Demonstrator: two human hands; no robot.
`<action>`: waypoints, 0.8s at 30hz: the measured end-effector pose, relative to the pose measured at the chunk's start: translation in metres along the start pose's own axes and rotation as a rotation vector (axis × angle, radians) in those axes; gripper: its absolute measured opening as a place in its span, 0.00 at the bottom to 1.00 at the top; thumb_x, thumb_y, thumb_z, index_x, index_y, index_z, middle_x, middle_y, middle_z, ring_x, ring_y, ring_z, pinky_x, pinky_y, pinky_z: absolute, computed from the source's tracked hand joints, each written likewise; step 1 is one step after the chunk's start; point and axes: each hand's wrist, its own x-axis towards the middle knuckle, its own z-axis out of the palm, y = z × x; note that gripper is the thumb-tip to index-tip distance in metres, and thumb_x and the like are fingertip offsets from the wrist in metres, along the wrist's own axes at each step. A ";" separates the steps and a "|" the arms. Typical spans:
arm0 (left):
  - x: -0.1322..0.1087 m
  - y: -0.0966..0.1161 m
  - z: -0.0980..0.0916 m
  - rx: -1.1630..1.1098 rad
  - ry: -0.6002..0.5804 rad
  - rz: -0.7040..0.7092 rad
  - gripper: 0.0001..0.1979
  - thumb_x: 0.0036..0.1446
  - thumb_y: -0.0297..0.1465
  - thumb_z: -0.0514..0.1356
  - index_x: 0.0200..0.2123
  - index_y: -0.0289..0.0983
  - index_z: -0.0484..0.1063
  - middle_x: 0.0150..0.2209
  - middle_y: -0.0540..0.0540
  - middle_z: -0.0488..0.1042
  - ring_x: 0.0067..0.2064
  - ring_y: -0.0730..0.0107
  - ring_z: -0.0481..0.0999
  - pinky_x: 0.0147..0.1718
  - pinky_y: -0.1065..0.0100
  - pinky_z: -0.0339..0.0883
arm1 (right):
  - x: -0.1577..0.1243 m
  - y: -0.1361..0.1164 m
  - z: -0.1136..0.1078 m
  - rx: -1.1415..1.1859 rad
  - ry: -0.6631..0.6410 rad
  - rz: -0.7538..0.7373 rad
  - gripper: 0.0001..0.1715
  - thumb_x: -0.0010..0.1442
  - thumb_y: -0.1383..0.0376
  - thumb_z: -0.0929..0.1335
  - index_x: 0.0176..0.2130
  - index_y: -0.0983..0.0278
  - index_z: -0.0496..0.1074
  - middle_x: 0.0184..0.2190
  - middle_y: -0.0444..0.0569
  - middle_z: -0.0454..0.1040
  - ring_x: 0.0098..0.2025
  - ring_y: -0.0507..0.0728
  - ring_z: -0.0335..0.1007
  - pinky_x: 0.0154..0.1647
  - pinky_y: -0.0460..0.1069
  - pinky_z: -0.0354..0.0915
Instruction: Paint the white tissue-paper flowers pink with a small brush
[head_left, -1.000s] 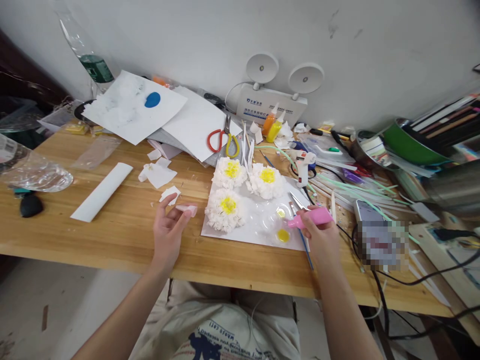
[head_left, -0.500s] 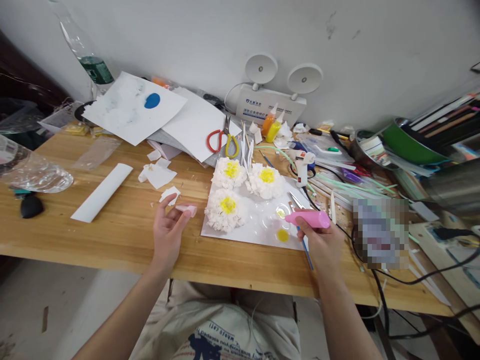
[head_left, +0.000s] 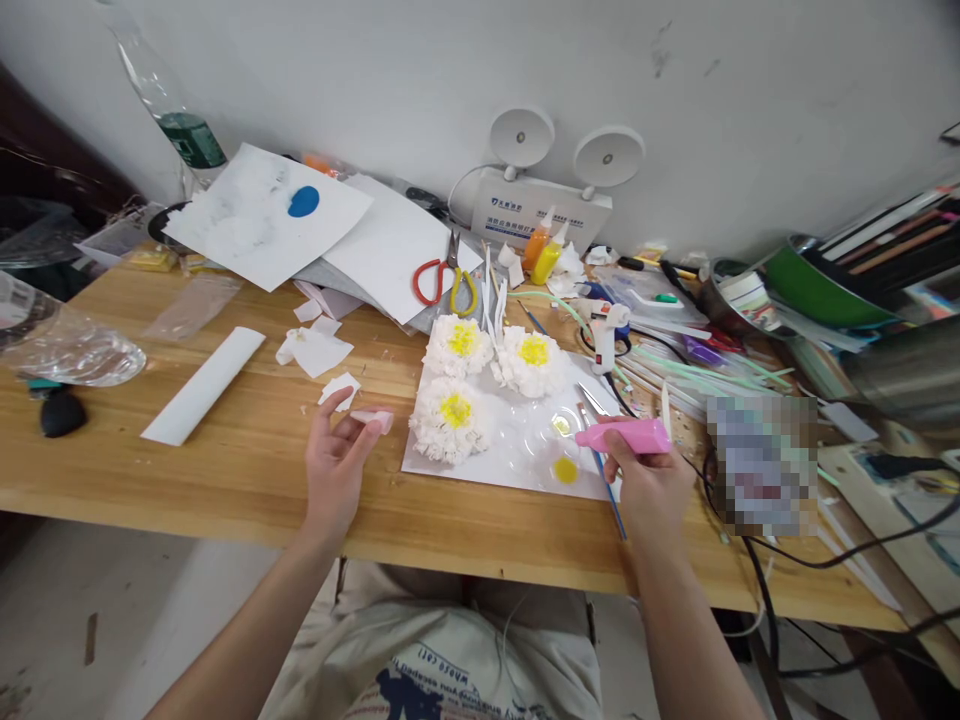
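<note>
Pink tool [head_left: 622, 437] fills right hand [head_left: 651, 490], scrap [head_left: 373, 417] left hand [head_left: 334, 470].

Both bare forearms are coming in from the bottom edge and angling forward, with the elbows out of frame. Left hand [head_left: 336, 472] is holding with a straight wrist; one finger is sticking up and apart, while the thumb and the other fingertips [head_left: 369, 428] are pinching together out to the right. Right hand [head_left: 651, 488] is showing its back to the camera, fingers [head_left: 616, 462] curling tight in a closed grip, knuckles pointing up and left. The hands are sitting well apart at about the same height.
</note>
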 end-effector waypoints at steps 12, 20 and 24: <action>0.000 0.001 0.001 0.005 0.008 0.000 0.30 0.44 0.36 0.68 0.51 0.39 0.61 0.34 0.47 0.75 0.41 0.67 0.75 0.48 0.61 0.65 | 0.015 0.004 -0.002 0.547 -0.026 0.345 0.20 0.43 0.53 0.74 0.24 0.65 0.66 0.22 0.43 0.72 0.13 0.42 0.50 0.08 0.39 0.48; 0.000 0.001 0.002 0.004 0.005 -0.005 0.31 0.44 0.36 0.68 0.51 0.39 0.61 0.33 0.47 0.74 0.41 0.66 0.75 0.48 0.61 0.65 | 0.012 -0.005 -0.003 0.625 -0.047 0.379 0.21 0.44 0.53 0.74 0.25 0.65 0.65 0.24 0.44 0.73 0.13 0.41 0.47 0.08 0.38 0.46; 0.000 0.001 0.001 0.015 0.007 -0.006 0.31 0.45 0.36 0.68 0.51 0.39 0.61 0.33 0.48 0.74 0.41 0.67 0.75 0.48 0.62 0.64 | -0.002 -0.008 -0.001 0.307 0.106 0.099 0.18 0.47 0.54 0.73 0.24 0.65 0.69 0.23 0.45 0.74 0.14 0.45 0.55 0.12 0.43 0.52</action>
